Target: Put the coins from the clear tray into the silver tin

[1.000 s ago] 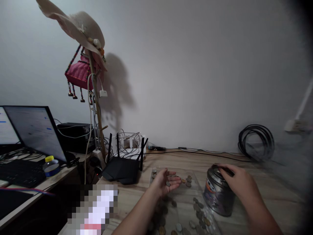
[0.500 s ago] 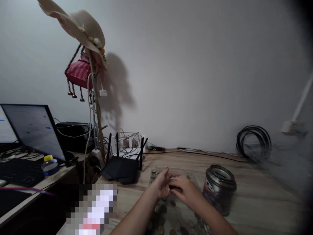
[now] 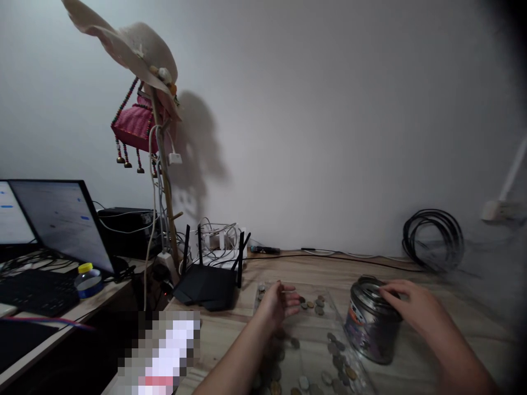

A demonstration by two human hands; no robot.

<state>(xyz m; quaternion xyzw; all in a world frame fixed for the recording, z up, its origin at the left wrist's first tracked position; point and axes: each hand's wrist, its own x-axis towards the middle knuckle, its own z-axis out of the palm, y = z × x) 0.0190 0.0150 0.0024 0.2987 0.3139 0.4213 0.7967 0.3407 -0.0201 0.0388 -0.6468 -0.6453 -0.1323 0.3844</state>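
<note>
My left hand (image 3: 280, 303) is over a clear plastic tray (image 3: 313, 340), palm turned sideways and up, fingers apart and slightly bent. Whether anything lies in its palm I cannot tell. Loose coins (image 3: 319, 310) are scattered in the tray, more of them toward the near side. To the right of the tray stands a round metal tin (image 3: 373, 329) with a slot in its lid. My right hand (image 3: 405, 296) is at the tin's top, thumb and forefinger pinched together by the slot; what is between them is too small to see.
A black router (image 3: 208, 285) with upright antennas sits left of the tray. Cables (image 3: 337, 256) run along the wall, and a black cable coil (image 3: 432, 238) leans at the back right. Farther left are a monitor (image 3: 61, 219), a yellow-capped bottle (image 3: 88, 281) and a stand carrying a hat (image 3: 144, 49).
My right hand has left my left hand and moved right to the lid of the tin. My left hand stays over the tray, its fingers now in plain sight.
</note>
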